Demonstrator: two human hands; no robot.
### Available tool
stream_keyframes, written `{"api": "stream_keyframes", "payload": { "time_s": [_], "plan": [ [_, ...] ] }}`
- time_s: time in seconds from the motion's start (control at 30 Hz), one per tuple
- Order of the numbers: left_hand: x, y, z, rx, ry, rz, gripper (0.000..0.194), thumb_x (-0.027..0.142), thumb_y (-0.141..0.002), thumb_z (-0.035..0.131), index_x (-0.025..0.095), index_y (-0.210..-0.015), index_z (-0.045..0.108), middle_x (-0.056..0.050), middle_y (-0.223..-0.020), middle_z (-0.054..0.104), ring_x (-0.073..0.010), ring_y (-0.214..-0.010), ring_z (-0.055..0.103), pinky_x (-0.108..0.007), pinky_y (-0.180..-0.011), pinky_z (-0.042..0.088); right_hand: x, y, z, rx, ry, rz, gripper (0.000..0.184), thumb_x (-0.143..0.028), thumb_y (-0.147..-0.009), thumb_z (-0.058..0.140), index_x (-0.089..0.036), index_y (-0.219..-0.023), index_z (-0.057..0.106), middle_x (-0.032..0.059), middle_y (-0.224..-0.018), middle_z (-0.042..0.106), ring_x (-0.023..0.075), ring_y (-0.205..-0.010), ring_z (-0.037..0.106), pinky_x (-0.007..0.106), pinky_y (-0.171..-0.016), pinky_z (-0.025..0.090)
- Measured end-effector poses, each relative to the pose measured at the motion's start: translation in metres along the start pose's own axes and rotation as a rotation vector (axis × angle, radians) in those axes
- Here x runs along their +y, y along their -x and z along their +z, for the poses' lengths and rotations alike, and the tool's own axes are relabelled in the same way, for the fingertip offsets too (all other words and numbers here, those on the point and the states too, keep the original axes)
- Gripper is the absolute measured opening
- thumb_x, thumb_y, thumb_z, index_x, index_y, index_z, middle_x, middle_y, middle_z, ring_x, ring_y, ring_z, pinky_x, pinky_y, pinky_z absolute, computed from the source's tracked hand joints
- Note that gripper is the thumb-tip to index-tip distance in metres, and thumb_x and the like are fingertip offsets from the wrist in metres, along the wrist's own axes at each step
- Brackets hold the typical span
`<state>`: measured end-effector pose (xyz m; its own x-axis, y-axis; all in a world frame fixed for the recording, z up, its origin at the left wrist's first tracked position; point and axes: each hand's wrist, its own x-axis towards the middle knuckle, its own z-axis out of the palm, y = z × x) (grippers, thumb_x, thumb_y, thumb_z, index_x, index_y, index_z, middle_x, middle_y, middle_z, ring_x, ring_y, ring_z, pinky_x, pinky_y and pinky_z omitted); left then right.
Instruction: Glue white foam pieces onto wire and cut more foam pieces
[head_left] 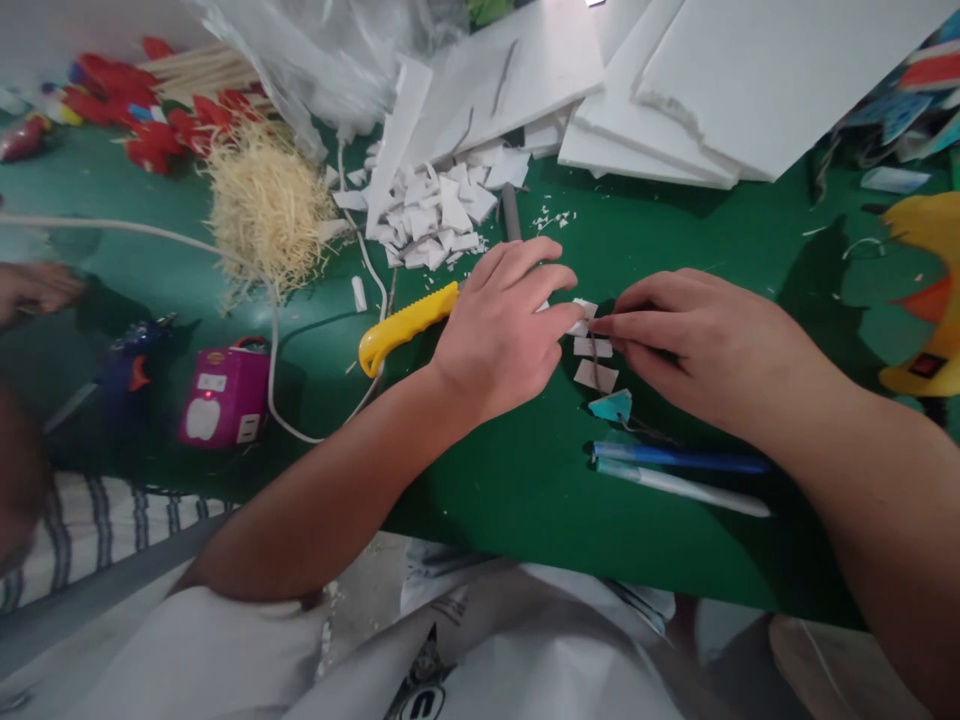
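My left hand (506, 325) rests on the green table (525, 480), its fingertips pinching a small white foam piece (583, 310). My right hand (694, 340) meets it from the right, fingers pressed together on a thin dark stick-like thing (594, 355) that I cannot make out. Two more small white foam pieces (595, 362) lie just below the fingertips, with a small teal paper shape (611, 405) under them. A yellow-handled utility knife (405, 325) lies partly under my left hand.
Two pens (675, 470) lie near the front. A pile of cut foam bits (435, 215), large foam sheets (720, 90), a straw bundle (262, 205), red flowers (150, 110), a pink power block (221, 395) with cable, a glue gun (131, 370). Another person's hand (34, 285) at left.
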<state>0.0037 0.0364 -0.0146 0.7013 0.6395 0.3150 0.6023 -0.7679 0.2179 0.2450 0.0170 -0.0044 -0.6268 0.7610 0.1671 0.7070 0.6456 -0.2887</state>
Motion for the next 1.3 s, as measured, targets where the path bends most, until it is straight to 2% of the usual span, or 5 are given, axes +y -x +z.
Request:
{"api": "stream_keyframes", "payload": {
  "time_s": [0.2,0.83,1.07,1.2,1.3],
  "plan": [
    [-0.005,0.001,0.003,0.058,0.006,0.005,0.036,0.014,-0.094,0.046,0.021,-0.118,0.072,-0.009,-0.124,0.074,-0.0287,-0.131,0.060,-0.049,-0.110,0.048,0.002,0.000,0.002,0.015,0.002,-0.010,0.039,-0.030,-0.102,0.044,-0.026,-0.112,0.082,0.0090,-0.107,0.076,0.0215,-0.088,0.067,0.037,-0.073,0.054],
    [-0.002,0.000,0.003,0.038,0.019,0.031,0.039,0.012,-0.095,0.046,0.020,-0.124,0.070,-0.010,-0.128,0.073,-0.0286,-0.133,0.059,-0.049,-0.112,0.048,-0.001,-0.001,0.001,0.016,0.012,-0.019,0.041,-0.030,-0.103,0.043,-0.023,-0.114,0.082,0.0110,-0.109,0.077,0.0233,-0.090,0.069,0.037,-0.072,0.055],
    [0.000,-0.003,0.004,-0.078,0.091,0.019,0.055,0.012,-0.090,0.047,0.013,-0.144,0.058,-0.013,-0.136,0.070,-0.0300,-0.133,0.060,-0.051,-0.113,0.047,-0.004,-0.001,-0.001,0.051,0.016,0.028,0.036,-0.031,-0.101,0.047,-0.023,-0.111,0.080,0.0090,-0.105,0.079,0.0228,-0.088,0.071,0.038,-0.075,0.056],
    [-0.001,-0.004,0.004,-0.106,0.134,0.048,0.063,0.009,-0.089,0.046,0.013,-0.151,0.050,-0.013,-0.146,0.065,-0.0278,-0.138,0.056,-0.047,-0.114,0.047,-0.010,-0.002,-0.006,0.079,0.013,0.155,0.032,-0.035,-0.100,0.047,-0.024,-0.093,0.077,0.0065,-0.097,0.079,0.0225,-0.085,0.072,0.035,-0.065,0.051],
    [-0.003,-0.004,0.005,-0.090,0.151,0.099,0.058,0.008,-0.091,0.044,0.009,-0.148,0.053,-0.014,-0.138,0.069,-0.0256,-0.133,0.060,-0.043,-0.110,0.050,-0.012,-0.001,-0.012,0.047,0.005,0.275,0.035,-0.047,-0.095,0.056,-0.025,-0.071,0.068,0.0039,-0.074,0.072,0.0191,-0.063,0.064,0.032,-0.051,0.042]
  ]
}}
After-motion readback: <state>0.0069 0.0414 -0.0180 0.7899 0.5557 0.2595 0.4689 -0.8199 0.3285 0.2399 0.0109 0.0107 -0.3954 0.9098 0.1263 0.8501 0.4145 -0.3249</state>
